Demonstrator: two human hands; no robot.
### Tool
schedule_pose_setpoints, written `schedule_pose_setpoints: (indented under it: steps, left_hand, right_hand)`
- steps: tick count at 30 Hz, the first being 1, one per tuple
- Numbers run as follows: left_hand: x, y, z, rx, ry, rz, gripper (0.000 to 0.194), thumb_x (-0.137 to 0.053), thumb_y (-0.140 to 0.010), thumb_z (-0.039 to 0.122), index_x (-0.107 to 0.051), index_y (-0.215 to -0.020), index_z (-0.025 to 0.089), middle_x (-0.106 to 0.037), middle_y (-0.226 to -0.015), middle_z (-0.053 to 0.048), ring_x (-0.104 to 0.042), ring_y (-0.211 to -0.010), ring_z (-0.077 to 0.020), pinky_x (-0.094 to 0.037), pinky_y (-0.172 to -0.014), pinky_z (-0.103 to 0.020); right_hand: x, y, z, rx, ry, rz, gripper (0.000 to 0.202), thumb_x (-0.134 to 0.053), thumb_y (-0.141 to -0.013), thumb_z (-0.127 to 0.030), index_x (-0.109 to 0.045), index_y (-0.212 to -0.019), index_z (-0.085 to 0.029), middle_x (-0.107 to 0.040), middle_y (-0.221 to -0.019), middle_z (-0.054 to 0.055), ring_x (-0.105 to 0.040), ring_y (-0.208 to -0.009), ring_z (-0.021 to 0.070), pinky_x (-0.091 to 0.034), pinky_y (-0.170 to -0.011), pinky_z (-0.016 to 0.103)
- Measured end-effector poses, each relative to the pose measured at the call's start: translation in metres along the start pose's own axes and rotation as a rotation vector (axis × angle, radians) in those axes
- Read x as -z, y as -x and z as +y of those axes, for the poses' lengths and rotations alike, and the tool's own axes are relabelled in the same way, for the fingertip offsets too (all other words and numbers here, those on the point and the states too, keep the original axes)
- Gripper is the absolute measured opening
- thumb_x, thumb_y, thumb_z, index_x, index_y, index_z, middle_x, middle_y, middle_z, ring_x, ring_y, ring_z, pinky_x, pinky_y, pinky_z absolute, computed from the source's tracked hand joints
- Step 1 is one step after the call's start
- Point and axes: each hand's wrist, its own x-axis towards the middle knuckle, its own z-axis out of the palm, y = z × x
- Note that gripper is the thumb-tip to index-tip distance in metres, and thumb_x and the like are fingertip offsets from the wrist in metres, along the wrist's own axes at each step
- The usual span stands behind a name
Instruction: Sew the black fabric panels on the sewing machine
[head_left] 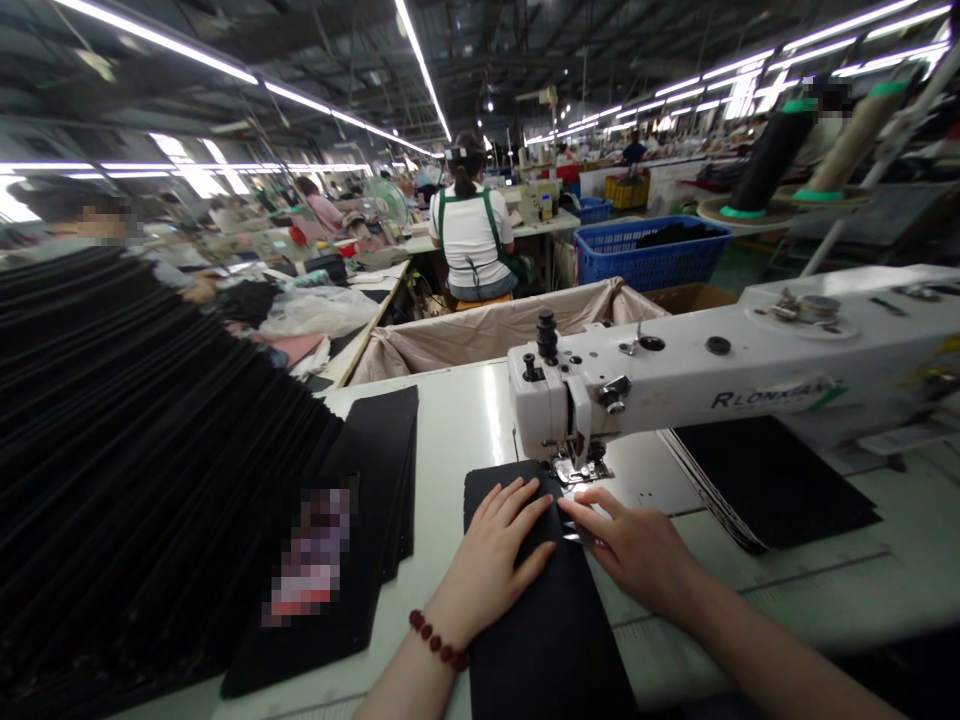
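A long black fabric panel (551,640) lies on the sewing table, its far end by the presser foot (581,470) of a white sewing machine (660,370). My left hand (499,555) rests flat on the panel with fingers spread, a dark red bead bracelet at its wrist. At the panel's right edge, my right hand (637,550) has its index fingertip close to the fabric. Small metal snips (576,534) are tucked in that hand, the blade tips poking out toward the panel; their handles are hidden by the fingers.
A tall pile of black panels (135,450) fills the left side, with more panels (386,470) fanned beside it. Under the machine arm sits another black stack (772,485). Thread cones (772,150) stand upper right. Ahead are a blue basket (649,255) and a seated person (472,230).
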Motion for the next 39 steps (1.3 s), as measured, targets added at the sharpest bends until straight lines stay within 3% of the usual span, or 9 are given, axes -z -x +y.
schedule_pose_setpoints:
  steps: [39]
  left_hand:
    - [-0.0046,-0.0009,-0.0041,-0.009,-0.007,0.039,0.044,-0.048,-0.093,0.028,-0.04,-0.136,0.032,-0.038,-0.146,-0.001,-0.034,-0.134,-0.0217,-0.027,-0.114,-0.048]
  right_hand:
    - [0.0031,0.0005,-0.0012,-0.015,-0.016,-0.008,0.051,-0.044,-0.087,-0.021,-0.039,-0.136,-0.034,-0.05,-0.133,0.001,-0.064,-0.089,0.0184,-0.049,-0.071,0.032]
